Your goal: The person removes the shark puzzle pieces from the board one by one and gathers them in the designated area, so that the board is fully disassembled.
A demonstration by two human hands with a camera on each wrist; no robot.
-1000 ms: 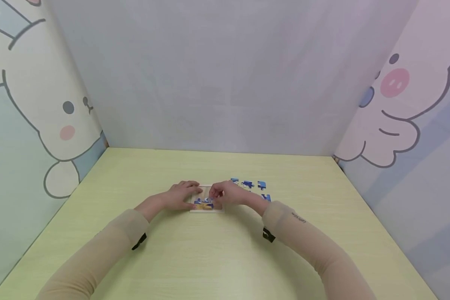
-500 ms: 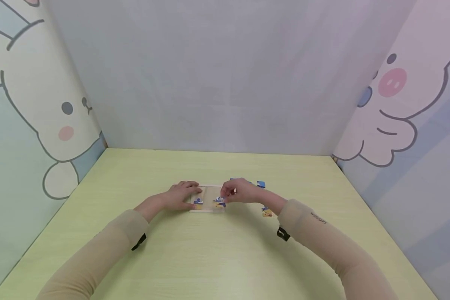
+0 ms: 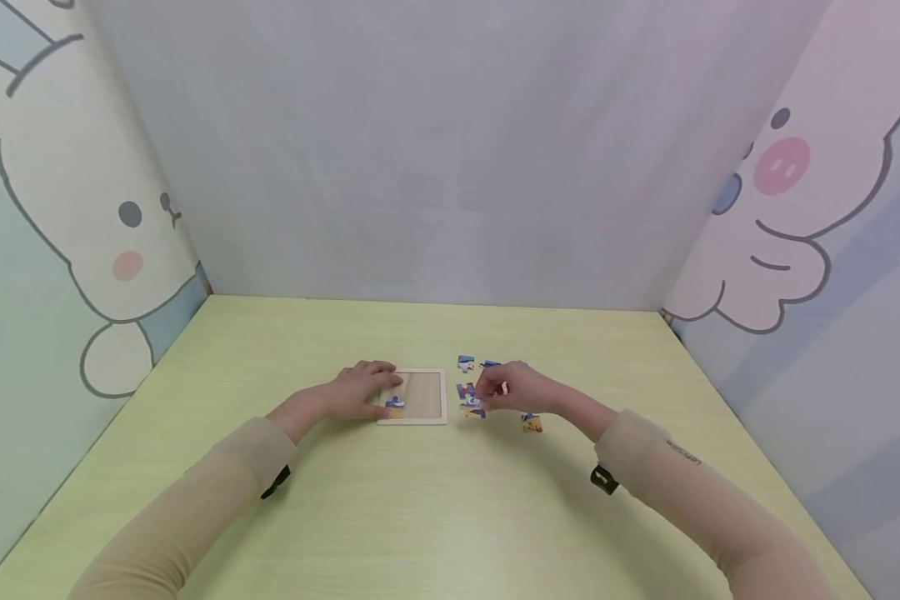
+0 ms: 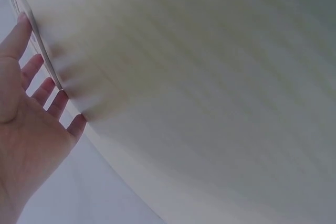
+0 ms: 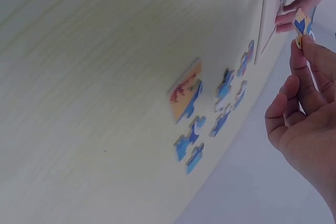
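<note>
My left hand rests at the left side of a shallow wooden puzzle tray, thumb and fingers spread along its edge. In the tray's lower left corner lies a blue and yellow puzzle piece, close to the thumb. Right of the tray, my right hand is raised over the table. Its thumb and index finger pinch a yellow, blue and white puzzle piece, seen clearly in the right wrist view. The left wrist view shows the left fingers touching the tray's edge.
Several loose puzzle pieces lie right of the tray, including an orange corner piece and blue pieces. The right hand hides some of them in the head view. A pale curtain stands behind the table.
My right hand has moved right, out of the tray, taking the pinched piece with it. More of the tray's bare floor now shows. The left hand stays at the tray's edge.
</note>
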